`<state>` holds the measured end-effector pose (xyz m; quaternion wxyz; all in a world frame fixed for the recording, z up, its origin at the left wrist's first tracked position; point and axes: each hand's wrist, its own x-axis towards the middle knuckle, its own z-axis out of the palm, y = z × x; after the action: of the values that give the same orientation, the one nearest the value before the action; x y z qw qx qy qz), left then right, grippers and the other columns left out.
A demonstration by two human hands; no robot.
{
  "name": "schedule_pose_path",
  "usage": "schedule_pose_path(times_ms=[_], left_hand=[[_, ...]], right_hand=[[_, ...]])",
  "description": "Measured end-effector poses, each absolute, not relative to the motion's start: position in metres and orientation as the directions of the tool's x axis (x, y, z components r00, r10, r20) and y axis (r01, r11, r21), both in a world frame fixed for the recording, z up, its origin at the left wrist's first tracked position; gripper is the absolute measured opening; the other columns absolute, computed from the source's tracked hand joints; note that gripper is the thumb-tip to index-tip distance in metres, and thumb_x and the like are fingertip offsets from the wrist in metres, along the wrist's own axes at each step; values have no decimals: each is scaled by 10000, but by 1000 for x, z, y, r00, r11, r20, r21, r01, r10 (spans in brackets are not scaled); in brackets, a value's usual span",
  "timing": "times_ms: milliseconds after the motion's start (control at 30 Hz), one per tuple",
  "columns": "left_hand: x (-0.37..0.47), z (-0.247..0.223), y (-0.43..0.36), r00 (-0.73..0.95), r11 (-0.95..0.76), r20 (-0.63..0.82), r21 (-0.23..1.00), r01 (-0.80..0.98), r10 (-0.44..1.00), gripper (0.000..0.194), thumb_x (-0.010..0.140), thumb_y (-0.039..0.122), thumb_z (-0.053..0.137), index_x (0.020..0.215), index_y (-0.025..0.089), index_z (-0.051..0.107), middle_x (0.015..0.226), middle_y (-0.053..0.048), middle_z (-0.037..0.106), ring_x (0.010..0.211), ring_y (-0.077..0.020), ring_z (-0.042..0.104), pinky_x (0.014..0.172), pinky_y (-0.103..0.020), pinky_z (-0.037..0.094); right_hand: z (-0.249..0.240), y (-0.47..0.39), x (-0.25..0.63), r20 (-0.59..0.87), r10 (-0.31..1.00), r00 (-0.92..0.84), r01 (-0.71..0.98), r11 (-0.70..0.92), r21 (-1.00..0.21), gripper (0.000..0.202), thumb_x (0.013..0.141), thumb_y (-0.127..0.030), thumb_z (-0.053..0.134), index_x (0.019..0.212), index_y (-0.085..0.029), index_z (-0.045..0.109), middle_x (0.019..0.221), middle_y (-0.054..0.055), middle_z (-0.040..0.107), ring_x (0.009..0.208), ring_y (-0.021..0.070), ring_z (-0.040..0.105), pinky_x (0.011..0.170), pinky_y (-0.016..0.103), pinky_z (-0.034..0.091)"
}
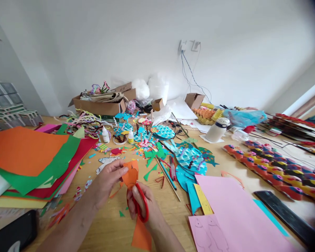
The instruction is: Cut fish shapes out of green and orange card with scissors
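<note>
My left hand (112, 174) pinches the upper part of a piece of orange paper (131, 175) that has dark drawn outlines on it. In my right hand (147, 203) is a pair of scissors (145, 210) with red handles, held at the lower edge of that paper. The blades are mostly hidden behind the paper and fingers. A larger orange strip (141, 235) hangs below my right hand. Green scraps (122, 213) lie on the wooden table under my hands.
Stacked coloured paper (28, 150) lies at left, above a black phone (14, 231). Pink sheets (233, 213) are at right. Behind are glue bottles (105, 134), blue paper plates (190, 159), a cardboard box (99, 106) and a white bottle (217, 129). Painted egg-carton strips (262, 168) stand far right.
</note>
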<state>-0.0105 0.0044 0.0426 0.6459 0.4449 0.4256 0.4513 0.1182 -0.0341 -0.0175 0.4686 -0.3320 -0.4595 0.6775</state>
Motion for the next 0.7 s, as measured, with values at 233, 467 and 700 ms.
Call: schedule_pose_path(times_ms=[233,467,700], left_hand=[[-17,39,9,322,321,-211,883,-342,923,120,664,238,696,735,170,628,672,0,638,620,-129,569,615,-242,440],[-2,40,3,157,175,-135,944,-279,978,147,640,274,687,693,178,588,644,28,600,621,-129,534,633,-250,417],[4,35,3,173,64,-44,991,-113,984,149,705,293,592,632,189,514,592,43,471,634,-142,483,630,-261,382]], right_hand=[[-17,-34,119,-22,917,-399,-346,-173,-922,500,720,-668,524,656,-173,505,381,-59,439,300,67,343,365,196,227],[-19,-33,117,-3,943,-334,-324,-117,-939,481,757,-642,506,679,-167,496,381,-68,420,309,55,327,368,186,206],[-18,-34,117,-11,955,-296,-302,-105,-947,494,761,-654,484,665,-170,489,372,-69,409,306,61,326,354,186,219]])
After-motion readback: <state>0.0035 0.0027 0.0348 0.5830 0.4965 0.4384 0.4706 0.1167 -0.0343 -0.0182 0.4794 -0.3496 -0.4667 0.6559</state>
